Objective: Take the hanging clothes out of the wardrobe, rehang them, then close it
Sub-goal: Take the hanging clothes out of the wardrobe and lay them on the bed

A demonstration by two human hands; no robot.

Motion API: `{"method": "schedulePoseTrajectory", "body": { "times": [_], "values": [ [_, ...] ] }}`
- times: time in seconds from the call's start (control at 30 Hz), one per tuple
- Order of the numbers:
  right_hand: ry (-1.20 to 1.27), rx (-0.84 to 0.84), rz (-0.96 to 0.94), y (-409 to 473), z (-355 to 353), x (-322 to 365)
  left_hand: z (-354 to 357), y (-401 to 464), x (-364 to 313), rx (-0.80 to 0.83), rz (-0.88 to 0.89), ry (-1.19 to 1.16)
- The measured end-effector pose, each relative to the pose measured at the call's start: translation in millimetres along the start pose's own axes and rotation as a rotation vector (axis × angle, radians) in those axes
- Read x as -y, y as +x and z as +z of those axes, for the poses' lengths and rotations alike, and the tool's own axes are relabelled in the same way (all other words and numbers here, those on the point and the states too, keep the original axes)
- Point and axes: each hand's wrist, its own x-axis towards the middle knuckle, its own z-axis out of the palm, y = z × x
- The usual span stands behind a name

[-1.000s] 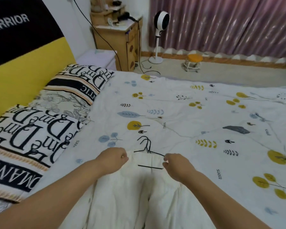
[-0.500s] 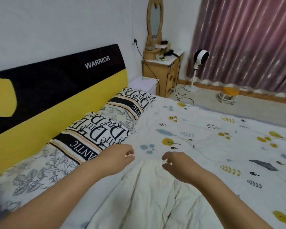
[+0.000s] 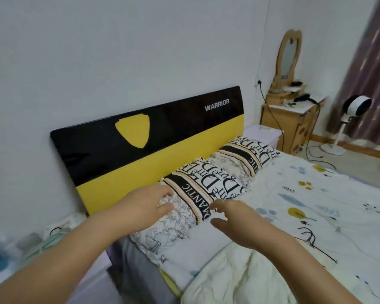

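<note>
Both hands are up in front of the person and holding nothing. The left hand hangs over the pillow with its fingers loosely spread. The right hand is beside it, fingers apart and gently curved, thumb out, nothing between them.

And where are the clothes? Down at the bottom of the view: a cream garment lies crumpled on the bed, below the right forearm. Black wire hangers rest on the sheet just to its right, hooks pointing up the bed. No wardrobe is in sight, so the rehanging looks like it is not yet done.

How will this handle? The garment looks soft and light, with nothing stiff about it; it would likely flop and slide if lifted by the middle. The better hold is probably at the shoulders or collar. The hangers look thin and springy and seem to lie several together, so the hooks could well tangle. Pinching one at the neck below its hook should free it cleanly.
</note>
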Motion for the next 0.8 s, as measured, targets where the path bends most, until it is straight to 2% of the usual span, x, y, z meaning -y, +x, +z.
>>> {"method": "schedulePoseTrajectory", "body": {
  "times": [0.37, 0.8],
  "values": [
    [0.031, 0.118, -0.436, 12.1, 18.7, 145.1, -40.9, -152.5, 81.7, -0.146, -0.399, -0.025],
    [-0.031, 0.385, -0.957, -30.3, 79.8, 288.2, -21.8, -354.4, 75.9, -0.257, -1.035, -0.119]
  ]
}}
